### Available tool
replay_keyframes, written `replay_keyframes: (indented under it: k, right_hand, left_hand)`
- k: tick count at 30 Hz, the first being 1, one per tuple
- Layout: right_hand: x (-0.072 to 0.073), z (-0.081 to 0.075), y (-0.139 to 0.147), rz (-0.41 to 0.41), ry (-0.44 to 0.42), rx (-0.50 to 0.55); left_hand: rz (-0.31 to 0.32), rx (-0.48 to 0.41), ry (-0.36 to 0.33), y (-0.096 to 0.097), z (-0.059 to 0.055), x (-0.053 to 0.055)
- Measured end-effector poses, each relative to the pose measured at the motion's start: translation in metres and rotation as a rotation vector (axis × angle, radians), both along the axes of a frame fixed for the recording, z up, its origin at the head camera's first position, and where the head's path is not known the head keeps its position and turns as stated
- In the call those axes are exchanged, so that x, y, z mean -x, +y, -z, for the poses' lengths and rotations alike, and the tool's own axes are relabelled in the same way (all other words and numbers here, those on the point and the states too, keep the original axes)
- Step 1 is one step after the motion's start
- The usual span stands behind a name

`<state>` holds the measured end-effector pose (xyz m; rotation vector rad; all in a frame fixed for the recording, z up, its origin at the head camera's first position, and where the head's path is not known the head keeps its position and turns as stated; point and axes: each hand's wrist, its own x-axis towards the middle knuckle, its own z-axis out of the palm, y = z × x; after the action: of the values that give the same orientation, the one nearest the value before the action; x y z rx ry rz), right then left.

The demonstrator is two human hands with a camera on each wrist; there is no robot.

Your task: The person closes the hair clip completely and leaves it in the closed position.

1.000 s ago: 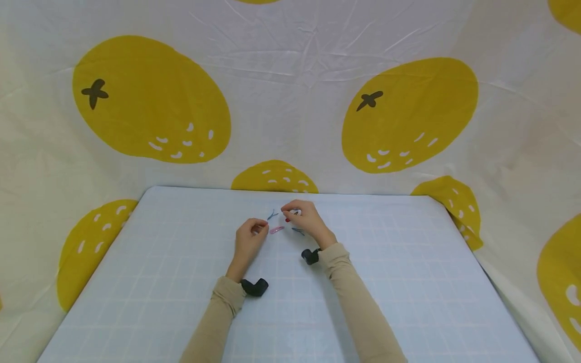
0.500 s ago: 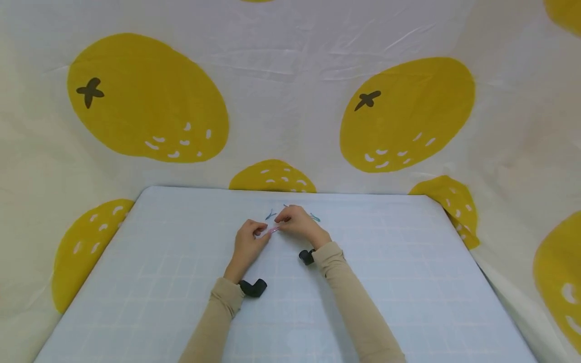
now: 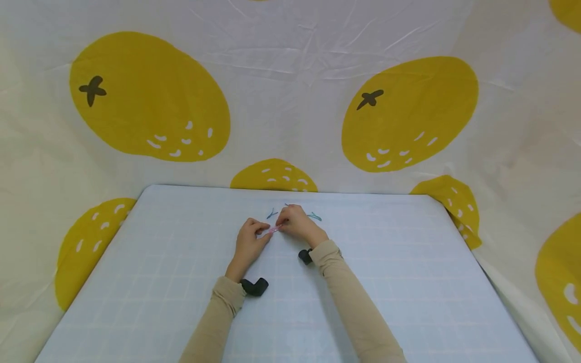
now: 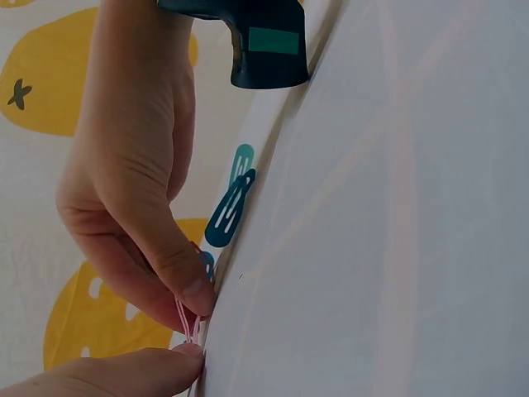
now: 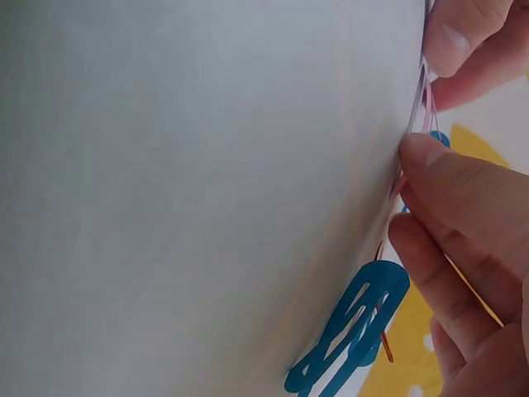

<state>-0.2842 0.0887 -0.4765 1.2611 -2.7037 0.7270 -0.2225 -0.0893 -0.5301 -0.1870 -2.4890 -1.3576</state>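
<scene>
In the head view, a pink snap hair clip point(image 3: 275, 229) sits between my two hands near the far side of the table. My left hand point(image 3: 249, 243) pinches its left end with thumb and finger. The right end is pinched by my right hand point(image 3: 300, 224), whose fingers hide part of it. Up close in the left wrist view, the pink clip point(image 4: 188, 322) shows thin strands spread apart between the fingertips. A blue snap clip point(image 3: 272, 214) lies just beyond the left fingertips, and a teal clip point(image 3: 314, 217) lies to the right of the right hand.
More clips lie behind the hands: a dark blue clip point(image 4: 230, 208) shows in the left wrist view. A thin orange-brown piece point(image 5: 386, 345) pokes out behind a blue clip point(image 5: 355, 318) in the right wrist view. A fruit-print cloth point(image 3: 286, 116) hangs behind the table point(image 3: 408, 277).
My right hand has come down and left onto the pink clip, which lay beside the left hand a second ago. Both hands now hold it, and the teal clip is uncovered.
</scene>
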Motion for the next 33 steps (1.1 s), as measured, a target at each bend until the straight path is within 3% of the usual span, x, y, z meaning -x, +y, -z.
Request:
replay_keyframes:
  k: [26,33]
  right_hand:
    - [-0.001,-0.003,0.001,-0.007,-0.007,-0.027]
    - [-0.008,-0.012,0.004,0.018,-0.014,0.035]
  left_hand:
    - [-0.017,-0.009,-0.019,0.001,-0.003,-0.002]
    - [0.002,-0.068,-0.051,0.001,-0.002,-0.002]
